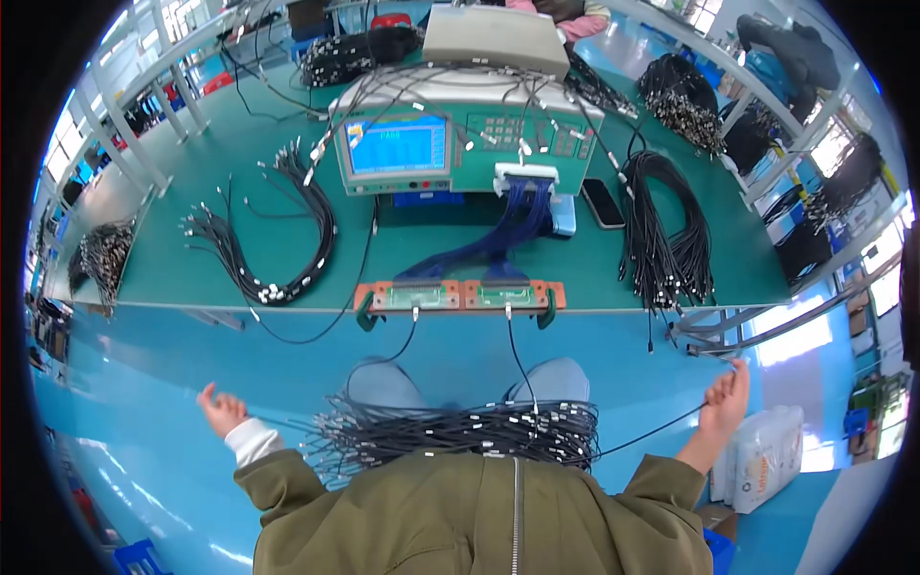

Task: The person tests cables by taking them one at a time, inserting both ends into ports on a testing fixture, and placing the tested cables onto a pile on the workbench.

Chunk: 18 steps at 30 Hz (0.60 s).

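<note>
A thick pile of black cables (450,433) with white-tagged ends lies across my lap. Out to the left, my left hand (225,410) is closed on a thin black cable (278,422) that leads back to the pile. My right hand (725,401), raised on the other side, pinches a black cable (652,439) pulled taut from the lap. Whether both hands hold the same cable is hidden by the pile. Ahead, two green connector boards (414,296) on orange blocks sit at the table edge, each with a black cable plugged in and hanging toward my lap.
On the green table (575,259) stands a tester (470,144) with a lit blue screen. Blue ribbon cables (479,244) join it to the boards. Cable bundles (321,240) lie left and right (666,230), near a phone (603,204). A white plastic bag (767,455) is at right.
</note>
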Tool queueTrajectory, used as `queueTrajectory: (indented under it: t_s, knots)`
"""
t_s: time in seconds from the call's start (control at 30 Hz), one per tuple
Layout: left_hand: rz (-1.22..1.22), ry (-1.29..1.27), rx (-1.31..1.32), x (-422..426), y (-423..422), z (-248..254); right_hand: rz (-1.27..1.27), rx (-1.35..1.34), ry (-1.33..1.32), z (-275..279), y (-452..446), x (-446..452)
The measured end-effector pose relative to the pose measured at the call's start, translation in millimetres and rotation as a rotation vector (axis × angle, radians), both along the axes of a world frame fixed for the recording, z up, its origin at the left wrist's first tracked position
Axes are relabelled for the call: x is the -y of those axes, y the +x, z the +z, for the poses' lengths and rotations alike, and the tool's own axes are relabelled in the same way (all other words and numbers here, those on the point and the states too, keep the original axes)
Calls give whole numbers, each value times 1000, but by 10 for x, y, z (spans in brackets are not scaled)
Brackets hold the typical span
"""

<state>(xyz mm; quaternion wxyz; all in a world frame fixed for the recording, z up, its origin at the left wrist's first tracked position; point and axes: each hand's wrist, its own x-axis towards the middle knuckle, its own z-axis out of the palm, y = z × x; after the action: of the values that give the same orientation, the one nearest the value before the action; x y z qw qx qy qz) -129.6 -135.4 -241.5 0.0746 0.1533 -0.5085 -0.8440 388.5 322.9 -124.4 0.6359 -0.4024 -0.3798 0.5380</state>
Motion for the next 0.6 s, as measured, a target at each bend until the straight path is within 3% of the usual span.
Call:
queueTrajectory:
  t_s: [0.07,0.13,0.17,0.23,0.27,0.43,0.6]
  knots:
    - [-349,-180,-101,-428,142,18,158,242,-86,-34,-400,110]
    - [-619,-416,-242,-1045,450,97,460,278,-101,-248,-898,241]
    - [-671,-272,-72,-1384,665,205,524,248,-176,-483,-1162,285]
    - [-870,-277,-89,-1821,922,113,651,376,-302,-751,-1696,456]
    - [-910,-246,-119,-1978,958,35,703,346,-312,-1030,-1914,459]
    - [-974,-284,-95,-2384,966,-214,744,176,-350,-1262,-2607,588]
    - [-1025,-445,-8,-2488,1021,-55,817,415,-248,-1283,-2705,483]
